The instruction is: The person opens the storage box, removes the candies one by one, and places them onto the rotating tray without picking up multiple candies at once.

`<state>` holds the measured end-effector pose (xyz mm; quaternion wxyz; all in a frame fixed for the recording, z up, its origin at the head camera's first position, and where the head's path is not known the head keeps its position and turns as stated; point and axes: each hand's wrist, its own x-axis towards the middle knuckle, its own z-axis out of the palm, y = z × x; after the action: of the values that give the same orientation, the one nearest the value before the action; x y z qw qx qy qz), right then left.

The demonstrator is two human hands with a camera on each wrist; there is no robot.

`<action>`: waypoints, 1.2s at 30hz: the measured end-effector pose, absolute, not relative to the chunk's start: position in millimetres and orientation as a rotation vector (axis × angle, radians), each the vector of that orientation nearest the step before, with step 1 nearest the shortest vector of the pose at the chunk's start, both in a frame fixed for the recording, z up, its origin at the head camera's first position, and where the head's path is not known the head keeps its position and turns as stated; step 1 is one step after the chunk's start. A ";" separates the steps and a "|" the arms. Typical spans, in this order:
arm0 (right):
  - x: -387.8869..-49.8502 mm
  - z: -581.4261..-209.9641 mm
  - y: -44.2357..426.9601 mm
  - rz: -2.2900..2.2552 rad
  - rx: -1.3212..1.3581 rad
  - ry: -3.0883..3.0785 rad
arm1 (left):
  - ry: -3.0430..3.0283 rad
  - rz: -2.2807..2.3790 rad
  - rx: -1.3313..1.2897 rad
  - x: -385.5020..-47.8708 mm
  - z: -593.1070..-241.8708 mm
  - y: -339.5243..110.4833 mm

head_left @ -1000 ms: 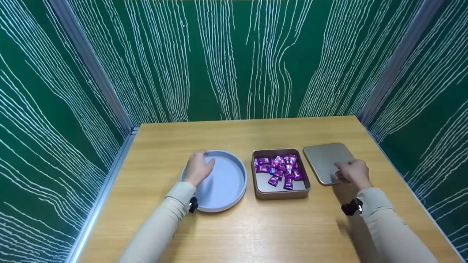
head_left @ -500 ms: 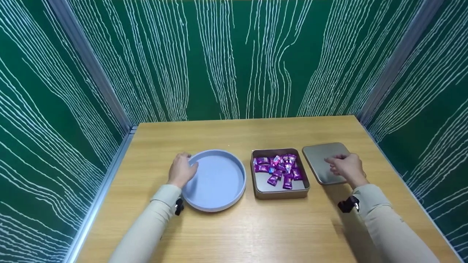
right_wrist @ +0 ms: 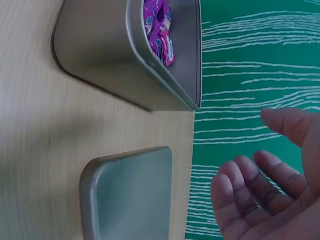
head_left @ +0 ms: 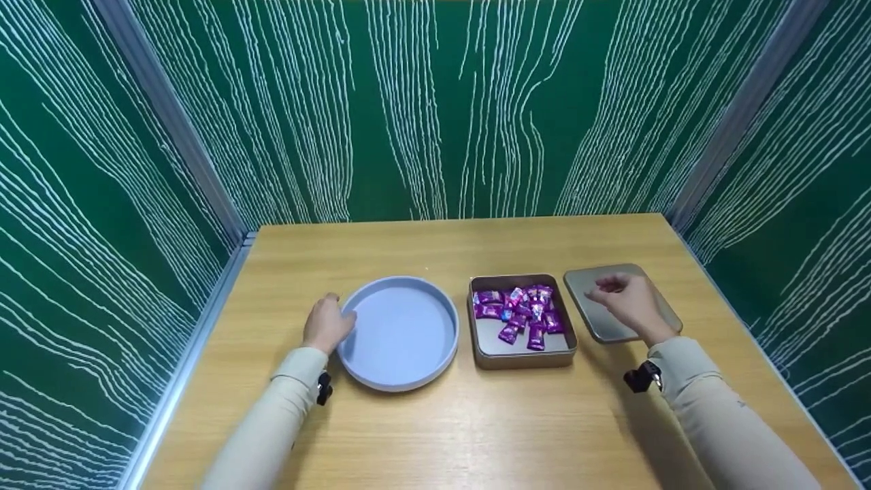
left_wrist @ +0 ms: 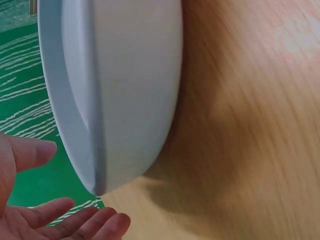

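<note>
A round pale-blue dish (head_left: 401, 333) sits left, a flat grey metal lid (head_left: 603, 318) right, of an open square metal tin (head_left: 527, 362) holding purple-wrapped candies (head_left: 536, 311).

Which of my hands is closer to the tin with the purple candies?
Right. Your right hand hovers above the lid, to the right of the tin. Your left hand is farther off, at the left side of the blue plate.

Wooden table (head_left: 435, 442), yellow-brown, grain showing. Directly on it, left to right: round blue dish (head_left: 400, 333) with raised rim; square metal tin (head_left: 524, 361), open; flat metal lid (head_left: 601, 317) just beside the tin.
</note>
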<state>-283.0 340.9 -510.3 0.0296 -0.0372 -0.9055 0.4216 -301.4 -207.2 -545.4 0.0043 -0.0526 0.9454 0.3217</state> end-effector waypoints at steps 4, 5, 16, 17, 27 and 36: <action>-285.3 -509.0 332.6 1.277 -0.006 -2.777 | 2.957 1.014 -0.177 -307.9 -555.6 -211.9; -285.7 -508.5 330.9 1.282 0.015 -2.779 | 2.974 1.006 -0.171 -313.7 -564.3 -215.3; -289.5 -508.6 311.9 1.321 0.173 -2.822 | 2.964 0.999 -0.111 -365.6 -644.9 -251.2; -290.2 -508.9 310.5 1.316 0.182 -2.829 | 2.953 1.015 -0.112 -363.2 -641.2 -250.1; -294.9 -514.1 292.2 1.288 0.341 -2.867 | 2.851 1.152 -0.173 -309.7 -564.7 -225.6; -299.6 -521.8 277.9 1.343 0.433 -2.954 | 2.842 1.154 -0.243 -303.6 -562.3 -222.8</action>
<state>-299.6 277.9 -521.8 -0.0660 0.1319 -0.9004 0.4094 -303.6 -222.8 -562.3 0.0323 -0.0790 0.9232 0.3747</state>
